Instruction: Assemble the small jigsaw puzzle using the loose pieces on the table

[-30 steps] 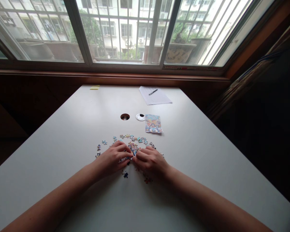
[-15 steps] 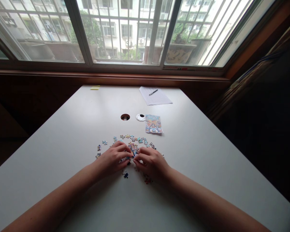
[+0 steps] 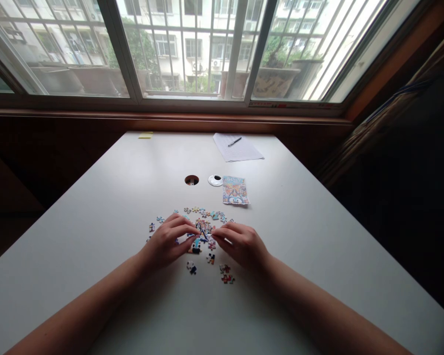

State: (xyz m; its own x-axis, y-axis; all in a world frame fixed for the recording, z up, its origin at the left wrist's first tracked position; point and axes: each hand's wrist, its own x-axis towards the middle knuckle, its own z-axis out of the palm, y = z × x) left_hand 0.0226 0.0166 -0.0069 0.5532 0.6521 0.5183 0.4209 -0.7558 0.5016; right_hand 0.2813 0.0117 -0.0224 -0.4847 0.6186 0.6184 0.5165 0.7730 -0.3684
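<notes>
My left hand (image 3: 172, 239) and my right hand (image 3: 242, 241) face each other over a cluster of small jigsaw pieces (image 3: 203, 226). Thumb and fingers of each hand are pinched at the sides of a dark blue and white jigsaw piece (image 3: 203, 235); its outline is partly covered by the fingertips. Just below lie joined pieces in light blue and black (image 3: 195, 246). Nearer to me are a black, white and orange piece (image 3: 210, 258), a dark blue and white piece (image 3: 191, 267) and some reddish pieces (image 3: 227, 279).
A colourful picture sheet (image 3: 236, 190) lies behind the pieces, beside a round white cover (image 3: 215, 181) and a hole (image 3: 191, 180) in the white table (image 3: 96, 217). Farther back are papers (image 3: 240, 150) with a pen (image 3: 235, 142) and a yellow note (image 3: 145, 135). A barred window stands beyond.
My hands have moved slightly apart, and the fingertips no longer meet. The joined pieces and the black, white and orange piece between them now show more clearly.
</notes>
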